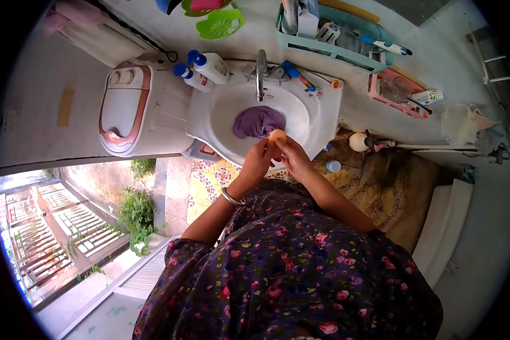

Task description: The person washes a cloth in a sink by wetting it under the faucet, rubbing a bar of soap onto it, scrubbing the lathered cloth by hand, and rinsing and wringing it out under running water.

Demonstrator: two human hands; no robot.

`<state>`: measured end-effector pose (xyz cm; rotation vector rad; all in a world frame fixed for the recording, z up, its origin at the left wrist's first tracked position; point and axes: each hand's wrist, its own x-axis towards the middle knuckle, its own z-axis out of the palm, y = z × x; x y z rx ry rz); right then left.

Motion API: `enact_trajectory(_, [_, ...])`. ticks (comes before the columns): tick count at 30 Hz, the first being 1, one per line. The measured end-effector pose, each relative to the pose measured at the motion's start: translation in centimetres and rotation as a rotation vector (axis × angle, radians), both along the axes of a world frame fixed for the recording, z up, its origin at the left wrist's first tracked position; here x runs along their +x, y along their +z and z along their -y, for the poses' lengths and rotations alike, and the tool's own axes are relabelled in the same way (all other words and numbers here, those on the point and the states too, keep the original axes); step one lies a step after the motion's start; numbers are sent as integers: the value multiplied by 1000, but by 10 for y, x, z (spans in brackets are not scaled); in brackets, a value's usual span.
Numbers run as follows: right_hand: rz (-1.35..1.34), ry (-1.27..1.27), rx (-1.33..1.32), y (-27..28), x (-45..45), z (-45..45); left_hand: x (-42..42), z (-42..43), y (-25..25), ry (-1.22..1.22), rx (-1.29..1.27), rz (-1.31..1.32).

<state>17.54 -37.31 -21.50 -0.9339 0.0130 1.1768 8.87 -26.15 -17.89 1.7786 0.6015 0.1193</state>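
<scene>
Over the front rim of the white sink [221,127], my two hands meet around a small, rounded, orange piece that looks like a bar of soap [277,136]. My right hand [296,157] pinches it from the right. From the left, the fingers of my left hand [257,161] close against its lower side; a bangle is on that wrist. Just beyond the fingertips, a wet-looking purple cloth [259,122] lies bunched in the basin. The chrome faucet [260,73] stands behind the cloth, and I cannot make out any water running.
Two blue-capped pump bottles [212,68] stand at the sink's back left. A blue tube [290,69] lies by the faucet. Left of the sink is a small washing machine [126,107]. Wall baskets, one teal [323,46] and one pink [394,93], hold toiletries.
</scene>
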Motion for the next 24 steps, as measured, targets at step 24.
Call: enact_trajectory(24, [-76,-639,-186,-82,-44,-63,79,-143,-214,-142,-13,-434])
